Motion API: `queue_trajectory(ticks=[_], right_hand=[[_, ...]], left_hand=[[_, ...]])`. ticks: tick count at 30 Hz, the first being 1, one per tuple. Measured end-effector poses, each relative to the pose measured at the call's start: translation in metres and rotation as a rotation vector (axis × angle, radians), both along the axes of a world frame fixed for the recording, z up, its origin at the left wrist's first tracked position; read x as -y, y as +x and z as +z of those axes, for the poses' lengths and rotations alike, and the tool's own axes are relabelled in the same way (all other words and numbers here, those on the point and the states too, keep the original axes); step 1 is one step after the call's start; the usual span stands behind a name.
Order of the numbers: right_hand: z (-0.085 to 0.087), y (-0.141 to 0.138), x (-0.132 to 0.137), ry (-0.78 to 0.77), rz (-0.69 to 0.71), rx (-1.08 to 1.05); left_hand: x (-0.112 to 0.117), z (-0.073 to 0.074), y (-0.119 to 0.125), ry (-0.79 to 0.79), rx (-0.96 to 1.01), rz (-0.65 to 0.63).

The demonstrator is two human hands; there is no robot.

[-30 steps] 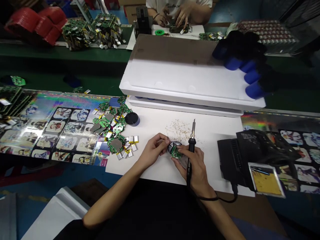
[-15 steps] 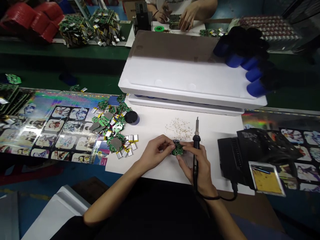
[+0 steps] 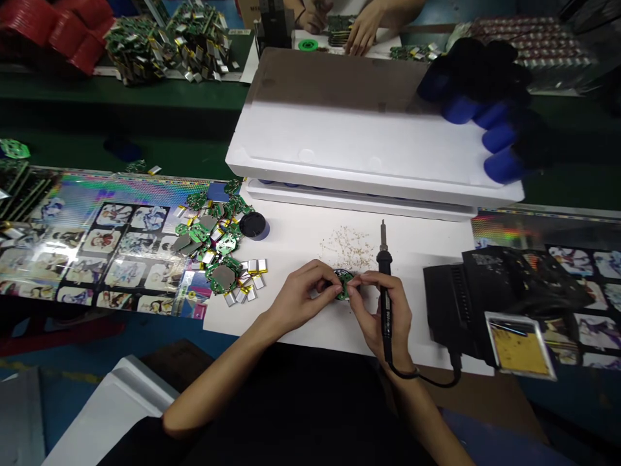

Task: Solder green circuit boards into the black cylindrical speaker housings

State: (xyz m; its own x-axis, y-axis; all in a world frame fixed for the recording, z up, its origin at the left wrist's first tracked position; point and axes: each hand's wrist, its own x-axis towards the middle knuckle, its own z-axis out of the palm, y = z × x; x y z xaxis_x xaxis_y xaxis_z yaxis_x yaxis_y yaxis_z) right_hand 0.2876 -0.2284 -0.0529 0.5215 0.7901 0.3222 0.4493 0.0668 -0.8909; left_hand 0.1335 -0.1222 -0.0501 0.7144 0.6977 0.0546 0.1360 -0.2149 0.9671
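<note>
A small round green circuit board [image 3: 345, 290] lies on the white sheet between my hands, partly covered by fingertips. My left hand [image 3: 310, 289] pinches at its left side, near a dark wire loop on the board. My right hand [image 3: 388, 307] carries a soldering iron [image 3: 385, 272], tip pointing up and away from me. The right thumb and forefinger close together at the board's right edge; whatever small thing they grip there is hidden. Further left lies a heap of circuit boards [image 3: 220, 278] with small silver battery cells [image 3: 257, 266] beside it.
Crumbs [image 3: 350, 246] are scattered beyond the board. A black round cap [image 3: 255, 225] stands by the heap. White foam trays [image 3: 339, 149] bear blue cups [image 3: 502, 165]. To the right sit a black soldering station [image 3: 446, 310] and a yellow sponge tray [image 3: 521, 346]. Across, another person's hands [image 3: 361, 32] work.
My right thumb and forefinger have come together at the board's right edge. The soldering iron has shifted slightly right and upward with that hand. My left hand stays nearly in place.
</note>
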Motion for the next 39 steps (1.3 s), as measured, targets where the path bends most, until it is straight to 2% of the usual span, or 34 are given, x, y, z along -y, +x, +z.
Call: queue_trajectory(ticks=[14,17,22,25,30,34,36,39], right_hand=[[-0.005,0.002,0.003,-0.030,-0.005,-0.037],[-0.006,0.001,0.004,-0.045,-0.006,-0.038],[-0.003,-0.001,0.003,-0.045,0.000,-0.017],[0.000,-0.002,0.003,-0.030,0.022,0.009],[0.000,0.000,0.002,-0.009,0.060,0.031],[-0.001,0.003,0.004,-0.014,0.068,0.064],[0.000,0.007,0.009,-0.019,0.051,0.050],[0.008,0.016,0.017,-0.048,0.036,-0.026]], left_hand=[[0.001,0.002,-0.003,0.035,0.041,0.021],[0.003,0.002,-0.001,-0.048,0.031,0.052],[0.008,0.002,0.002,-0.274,0.083,0.107],[0.009,0.004,0.003,-0.316,0.103,0.095],[0.010,0.006,0.005,-0.296,0.101,0.099],[0.011,0.002,0.005,-0.289,0.112,0.116],[0.010,-0.002,0.003,-0.202,0.087,0.118],[0.008,-0.007,0.000,0.041,0.052,0.072]])
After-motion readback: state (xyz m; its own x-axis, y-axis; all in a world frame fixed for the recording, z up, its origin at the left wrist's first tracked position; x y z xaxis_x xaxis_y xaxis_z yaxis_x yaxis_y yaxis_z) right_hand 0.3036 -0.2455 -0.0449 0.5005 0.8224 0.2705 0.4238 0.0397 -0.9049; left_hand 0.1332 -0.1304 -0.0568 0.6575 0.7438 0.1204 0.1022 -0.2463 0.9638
